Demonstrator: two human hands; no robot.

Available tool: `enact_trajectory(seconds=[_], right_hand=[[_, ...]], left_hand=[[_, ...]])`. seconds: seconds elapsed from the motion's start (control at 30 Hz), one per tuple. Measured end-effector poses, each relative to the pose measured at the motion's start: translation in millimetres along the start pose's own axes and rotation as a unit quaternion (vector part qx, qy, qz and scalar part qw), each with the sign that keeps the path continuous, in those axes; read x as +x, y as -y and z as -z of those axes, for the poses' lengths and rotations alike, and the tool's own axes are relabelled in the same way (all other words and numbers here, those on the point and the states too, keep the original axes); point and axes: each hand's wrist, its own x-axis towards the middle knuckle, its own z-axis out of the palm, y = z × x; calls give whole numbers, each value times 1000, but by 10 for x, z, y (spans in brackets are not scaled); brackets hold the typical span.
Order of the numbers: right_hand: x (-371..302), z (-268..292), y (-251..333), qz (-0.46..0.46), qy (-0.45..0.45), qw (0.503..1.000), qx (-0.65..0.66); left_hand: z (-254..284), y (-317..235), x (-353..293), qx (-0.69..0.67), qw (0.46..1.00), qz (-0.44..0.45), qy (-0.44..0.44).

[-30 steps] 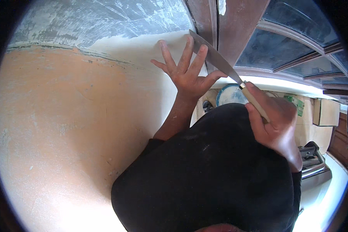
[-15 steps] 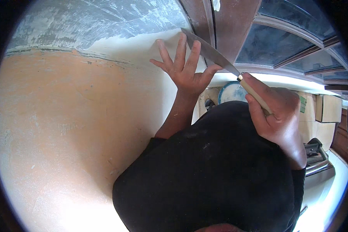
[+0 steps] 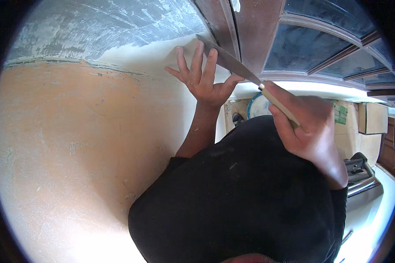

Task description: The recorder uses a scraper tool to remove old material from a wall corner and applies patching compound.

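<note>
The scraper [image 3: 245, 74] runs as a long flat blade with a pale handle, slanting up and to the left from the right hand [image 3: 309, 131] toward the edge where the wall [image 3: 87, 144] meets the brown door frame [image 3: 250, 30]; its far tip lies on the white patch of plaster just above the left hand [image 3: 202, 79]. The right grip is clamped around the handle, fingers curled over it and the blade coming out past the thumb side. The left grip is apart, its fingers spread wide and pressed flat against the white plaster, the thumb reaching out toward the blade, which passes just beside and above the fingertips. To the left of both grips the wall spreads out orange-tan, with a rough grey band across its upper part and a ragged line where the two colours meet. Right of the blade stand dark glass panes [image 3: 303, 48] set in brown bars. Below the right grip, past the person's black sleeve [image 3: 250, 197], lie a round blue-rimmed bucket [image 3: 256, 105], a cardboard box [image 3: 373, 118] and a grey metal object [image 3: 360, 173] whose kind I cannot tell, all well apart from the blade
</note>
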Motion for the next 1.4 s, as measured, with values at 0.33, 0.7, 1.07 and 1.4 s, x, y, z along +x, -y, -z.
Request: enact_trajectory(seconds=[0.33, 0.7, 1.07, 1.4], right_hand=[[-7, -12, 54, 9, -5, 999, -33], [-7, 0, 121, 12, -3, 999, -44], [49, -50, 36, 44, -21, 999, -20], [59, -81, 87, 63, -45, 997, -25]], left_hand=[[-26, -5, -8, -20, 999, 36, -13], [1, -1, 4, -29, 999, 25, -23], [29, 35, 22, -16, 999, 24, -25], [87, 83, 31, -3, 1000, 22, -15]])
